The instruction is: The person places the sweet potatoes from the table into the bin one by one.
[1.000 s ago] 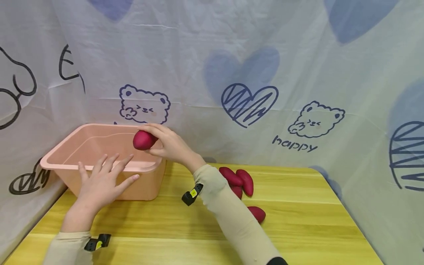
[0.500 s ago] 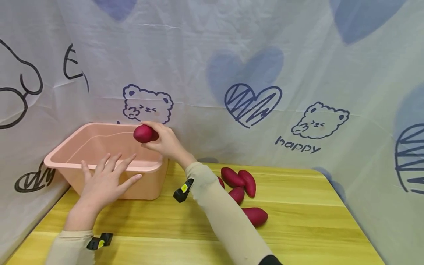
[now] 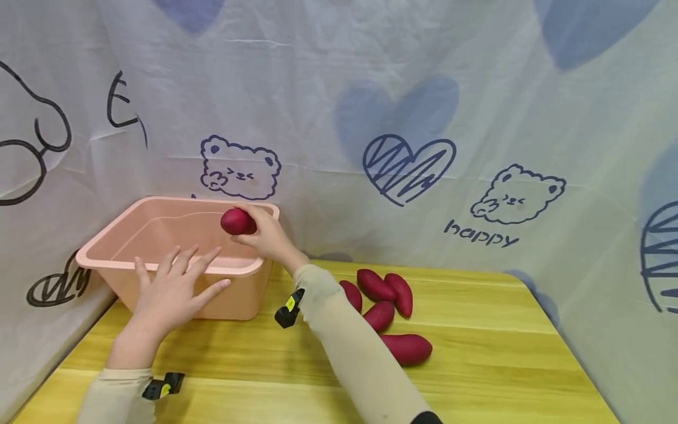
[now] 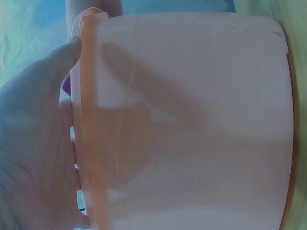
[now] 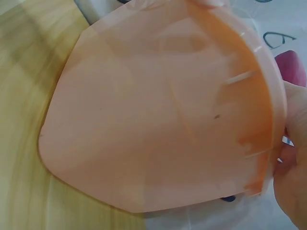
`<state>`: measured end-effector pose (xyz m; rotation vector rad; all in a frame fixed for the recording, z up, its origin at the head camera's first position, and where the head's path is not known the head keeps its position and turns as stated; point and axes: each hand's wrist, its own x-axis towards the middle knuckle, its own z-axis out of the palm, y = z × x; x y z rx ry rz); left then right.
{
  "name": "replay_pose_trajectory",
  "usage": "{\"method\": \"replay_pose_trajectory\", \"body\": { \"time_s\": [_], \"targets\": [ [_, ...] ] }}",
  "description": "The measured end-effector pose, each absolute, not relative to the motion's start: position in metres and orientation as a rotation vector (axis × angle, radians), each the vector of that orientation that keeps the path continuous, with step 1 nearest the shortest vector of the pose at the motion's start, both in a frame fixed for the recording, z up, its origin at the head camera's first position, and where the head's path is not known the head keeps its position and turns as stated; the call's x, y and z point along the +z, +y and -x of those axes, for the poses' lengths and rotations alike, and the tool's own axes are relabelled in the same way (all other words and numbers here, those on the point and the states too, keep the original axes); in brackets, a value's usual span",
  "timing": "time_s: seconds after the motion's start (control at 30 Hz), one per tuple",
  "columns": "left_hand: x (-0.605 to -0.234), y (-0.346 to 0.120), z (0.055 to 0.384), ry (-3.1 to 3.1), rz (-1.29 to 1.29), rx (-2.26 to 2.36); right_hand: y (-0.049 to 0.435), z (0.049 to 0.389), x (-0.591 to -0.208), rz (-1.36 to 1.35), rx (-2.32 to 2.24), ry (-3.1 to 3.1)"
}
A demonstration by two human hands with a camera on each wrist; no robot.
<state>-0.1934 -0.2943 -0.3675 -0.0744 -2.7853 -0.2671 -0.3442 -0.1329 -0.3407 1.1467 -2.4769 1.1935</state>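
A pink plastic basin (image 3: 241, 300) stands at the table's left. My left hand (image 3: 169, 294) rests at its near rim with fingers spread and mostly straight. In the left wrist view the thumb (image 4: 62, 57) touches the rim, beside the basin's outer wall (image 4: 206, 153). Over the basin's right end, my right hand (image 3: 270, 238) holds a dark red sweet potato (image 3: 235, 221) between thumb and fingers. The tip of this sweet potato (image 5: 290, 67) shows past the rim in the right wrist view. Much of the basin's floor is hidden behind the near wall and left hand.
Several more sweet potatoes lie on the wooden table (image 3: 487, 341) right of the basin, one nearer the front (image 3: 410, 348) partly behind my right sleeve (image 3: 355, 347). A printed white cloth (image 3: 328, 135) hangs behind the table and along its sides.
My right hand first draws slightly back, then dips a little with the sweet potato over the basin. The right forearm shifts left, uncovering more sweet potatoes. The left hand stays at the rim.
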Motion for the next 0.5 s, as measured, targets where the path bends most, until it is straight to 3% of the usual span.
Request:
{"method": "replay_pose_trajectory", "body": {
  "time_s": [0.5],
  "targets": [
    [-0.3664,-0.2911,0.1922,-2.786,0.066,-0.276,-0.1299,0.3415,-0.3512,-1.104,1.213,-2.441]
  ]
}}
